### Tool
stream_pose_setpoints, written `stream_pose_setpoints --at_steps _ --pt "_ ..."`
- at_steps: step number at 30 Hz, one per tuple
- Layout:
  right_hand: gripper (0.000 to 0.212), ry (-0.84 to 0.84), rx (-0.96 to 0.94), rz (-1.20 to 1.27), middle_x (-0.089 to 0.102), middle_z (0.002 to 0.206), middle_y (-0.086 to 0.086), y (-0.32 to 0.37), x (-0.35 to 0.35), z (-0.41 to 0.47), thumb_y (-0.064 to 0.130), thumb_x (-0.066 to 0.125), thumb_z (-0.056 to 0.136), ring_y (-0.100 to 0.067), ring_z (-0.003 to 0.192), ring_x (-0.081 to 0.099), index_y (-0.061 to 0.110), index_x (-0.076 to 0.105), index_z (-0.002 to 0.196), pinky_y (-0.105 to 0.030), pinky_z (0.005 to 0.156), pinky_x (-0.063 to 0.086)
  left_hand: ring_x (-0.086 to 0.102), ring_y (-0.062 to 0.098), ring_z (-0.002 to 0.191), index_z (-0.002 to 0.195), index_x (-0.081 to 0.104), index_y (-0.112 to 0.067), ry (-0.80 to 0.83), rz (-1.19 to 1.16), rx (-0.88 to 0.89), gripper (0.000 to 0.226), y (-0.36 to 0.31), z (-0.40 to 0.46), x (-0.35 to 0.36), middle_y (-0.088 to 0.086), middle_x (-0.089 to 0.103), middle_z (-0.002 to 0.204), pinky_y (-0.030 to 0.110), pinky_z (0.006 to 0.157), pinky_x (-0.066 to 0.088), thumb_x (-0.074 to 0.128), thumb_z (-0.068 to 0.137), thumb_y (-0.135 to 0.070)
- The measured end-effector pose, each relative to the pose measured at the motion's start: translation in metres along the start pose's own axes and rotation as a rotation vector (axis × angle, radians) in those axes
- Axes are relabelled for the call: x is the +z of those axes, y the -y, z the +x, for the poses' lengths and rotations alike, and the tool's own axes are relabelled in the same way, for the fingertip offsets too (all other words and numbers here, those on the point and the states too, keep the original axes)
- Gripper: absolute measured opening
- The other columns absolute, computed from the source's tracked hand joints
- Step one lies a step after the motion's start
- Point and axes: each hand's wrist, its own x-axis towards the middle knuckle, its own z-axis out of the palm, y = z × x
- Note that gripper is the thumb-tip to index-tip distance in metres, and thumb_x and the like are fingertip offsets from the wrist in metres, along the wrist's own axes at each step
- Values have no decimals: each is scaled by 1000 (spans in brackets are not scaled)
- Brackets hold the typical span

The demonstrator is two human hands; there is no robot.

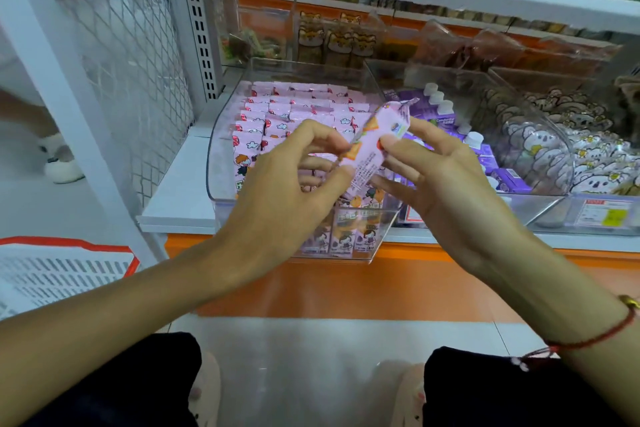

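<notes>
Both pinch the packet (371, 148) mid-frame: left hand (291, 189) low, right hand (445, 180) beside; its length slants toward upper right.

Head-worn wide view — forward and down, close to shelf (180, 191)

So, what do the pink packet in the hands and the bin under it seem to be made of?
The pink packet: probably thin plastic film, glossy; its top end is crimped. The bin: clear rigid plastic, perhaps acrylic; the packets show through its shiny walls.
</notes>
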Motion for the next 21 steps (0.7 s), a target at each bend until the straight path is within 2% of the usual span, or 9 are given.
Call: stream_pose_setpoints --at_steps 2,5,8,10,13,15,17,21 --pt "29 -39 -61 -40 71 81 1 -2 1 -2 7 63 87 -8 77 67 12 56 115 -27 76 59 63 3 94 100 57 -31 13 68 9 19 2 -1 1 -17 65 102 24 83 52 68 87 -23" --pt "25 -106 -147 -86 69 85 -4 -3 2 -4 8 71 81 -6 71 68 11 56 101 -29 72 60 59 6 89 107 58 -30 -20 138 42 32 3 0 2 -16 62 100 22 73 51 76 80 -30" --pt "39 -112 -179 -183 69 93 -6 -2 3 -5 17 75 77 -7 70 68 4 56 108 -25 66 59 62 5 78 110 56 -36 -10 124 39 41 0 0 0 -15 64 90 19 68 51 78 76 -37" --pt "39 -87 -142 -214 71 83 0 0 2 -4 24 72 80 -8 64 65 5 56 111 -22 62 57 67 6 73 110 58 -36 20 83 -31 43 -3 1 0 -14 67 87 22 69 53 76 72 -46" --pt "38 -83 -81 -219 67 65 8 1 -3 1 28 66 86 -9 54 59 4 56 114 -20 53 52 72 10 70 101 64 -29 90 -99 -183 45 -7 3 -1 -7 74 84 24 69 56 75 63 -50" --pt "40 -83 -61 -206 65 59 8 1 -4 2 28 67 86 -10 51 58 3 56 115 -19 50 50 70 3 68 92 67 -29 99 -161 -253 42 -10 4 -2 -7 75 76 20 69 54 69 57 -53" --pt "41 -79 -55 -184 63 57 7 0 -4 2 28 68 85 -10 49 57 2 56 115 -20 49 50 62 -4 59 86 71 -29 82 -157 -248 40 -13 4 -5 -12 72 67 12 59 49 66 58 -57" --pt "43 -74 -88 -174 61 56 7 2 -5 2 32 69 83 -11 47 57 4 56 113 -24 50 48 57 -6 56 97 72 -24 103 -138 -149 46 -15 4 -9 -15 67 61 6 51 42 63 67 -58"
